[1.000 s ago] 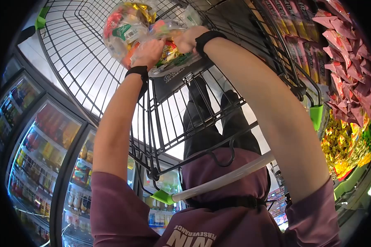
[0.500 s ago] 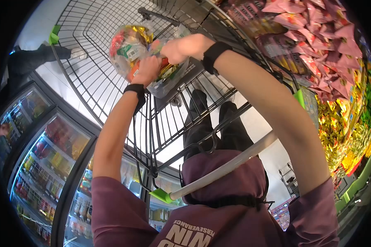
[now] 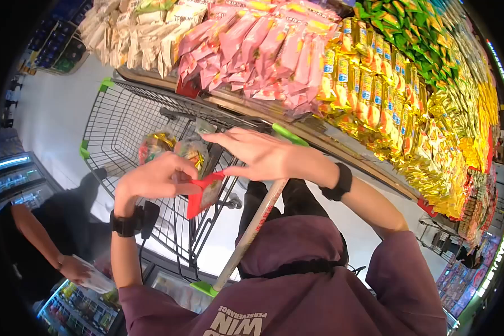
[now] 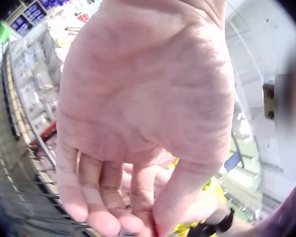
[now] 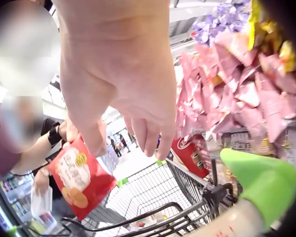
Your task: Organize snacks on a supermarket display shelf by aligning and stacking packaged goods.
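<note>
left hand (image 3: 151,180): fingers curled, thumb and fingertips pinching the upper edge of a red snack packet (image 3: 203,195). the packet hangs just below and to the right of this hand, tilted, over the near end of the shopping cart (image 3: 109,126). the left wrist view shows only a sliver of red at the pinch.

right hand (image 3: 259,154): open, fingers stretched and spread, holding nothing. its thumb tip lies at the packet's top corner; contact cannot be confirmed. the packet sits below and to the left of this hand.

inside the cart, beyond both hands, lies a clear bag of goods (image 3: 165,144). the cart handle (image 3: 251,227) runs beneath the right hand. pink packets (image 3: 263,47) fill the shelf beyond.
</note>
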The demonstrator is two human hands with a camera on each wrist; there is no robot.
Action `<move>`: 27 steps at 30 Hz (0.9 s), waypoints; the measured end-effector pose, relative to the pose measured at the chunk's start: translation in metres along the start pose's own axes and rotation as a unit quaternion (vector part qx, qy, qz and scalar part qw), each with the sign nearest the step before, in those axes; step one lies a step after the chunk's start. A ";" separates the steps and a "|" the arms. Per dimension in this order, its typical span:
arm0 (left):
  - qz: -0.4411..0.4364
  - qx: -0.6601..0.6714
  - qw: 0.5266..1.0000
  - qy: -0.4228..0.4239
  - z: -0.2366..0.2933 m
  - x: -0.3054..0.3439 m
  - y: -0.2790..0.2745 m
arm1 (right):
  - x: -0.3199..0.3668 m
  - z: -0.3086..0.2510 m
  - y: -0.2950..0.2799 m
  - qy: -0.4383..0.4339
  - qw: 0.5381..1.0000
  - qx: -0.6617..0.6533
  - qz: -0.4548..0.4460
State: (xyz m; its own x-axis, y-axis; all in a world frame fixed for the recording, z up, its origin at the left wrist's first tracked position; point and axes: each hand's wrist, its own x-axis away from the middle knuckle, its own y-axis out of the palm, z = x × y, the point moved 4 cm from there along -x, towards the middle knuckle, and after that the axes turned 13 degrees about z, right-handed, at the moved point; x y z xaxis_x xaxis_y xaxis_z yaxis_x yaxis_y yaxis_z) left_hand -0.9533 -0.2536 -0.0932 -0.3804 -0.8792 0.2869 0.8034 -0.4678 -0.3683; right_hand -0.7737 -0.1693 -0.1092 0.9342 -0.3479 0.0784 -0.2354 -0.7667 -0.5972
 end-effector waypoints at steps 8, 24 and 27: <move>0.007 0.200 0.977 0.071 0.142 -0.071 0.032 | 0.140 -0.012 -0.094 0.059 0.943 -0.315 0.093; 0.286 0.308 0.907 0.010 0.257 -0.213 0.170 | 0.302 0.047 -0.216 0.116 0.798 -0.380 0.453; 0.324 0.341 0.882 0.035 0.260 -0.223 0.175 | 0.312 0.047 -0.230 0.141 0.762 -0.428 0.465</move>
State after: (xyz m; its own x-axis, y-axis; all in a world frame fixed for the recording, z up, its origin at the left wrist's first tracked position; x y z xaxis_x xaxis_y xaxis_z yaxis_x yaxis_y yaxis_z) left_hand -0.6090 -0.1159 0.0090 0.2518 -0.9565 0.1471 0.9419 0.2771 0.1896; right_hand -0.4152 -0.0761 0.0156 0.1915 -0.9650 0.1792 -0.9616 -0.1479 0.2311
